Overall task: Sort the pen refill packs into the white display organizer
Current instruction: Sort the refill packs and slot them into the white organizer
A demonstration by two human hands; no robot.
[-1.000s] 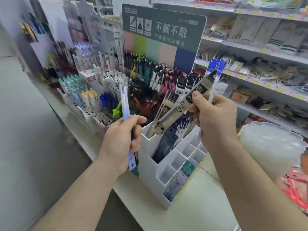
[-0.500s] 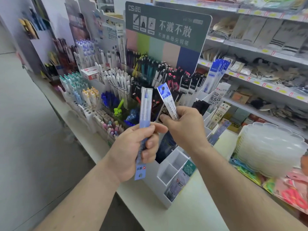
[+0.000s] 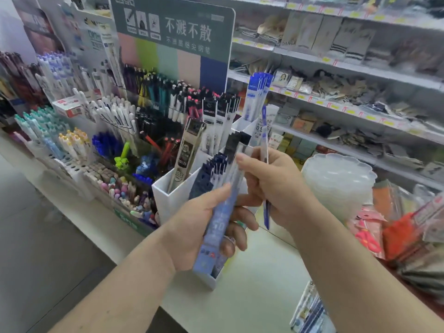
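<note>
My left hand (image 3: 204,227) grips a bundle of blue refill packs (image 3: 219,222), held upright in front of the white display organizer (image 3: 171,198). Just right of it, my right hand (image 3: 271,186) holds a thin blue-topped refill pack (image 3: 265,140) upright, and its index finger touches the top of the left bundle. The organizer's back compartments hold a grey-and-black pack (image 3: 186,152), dark blue packs (image 3: 207,174) and tall blue packs (image 3: 255,97). My hands hide its front cells.
Racks of pens (image 3: 115,121) fill the counter to the left and behind, under a green sign (image 3: 173,25). A stack of clear plastic trays (image 3: 338,183) stands at right, with packaged goods (image 3: 398,231) beyond it. More packs (image 3: 310,311) lie at the counter's near edge.
The grey-and-black pack has left my right hand and stands in the organizer. My right hand took a thin blue pack, and both hands have come together.
</note>
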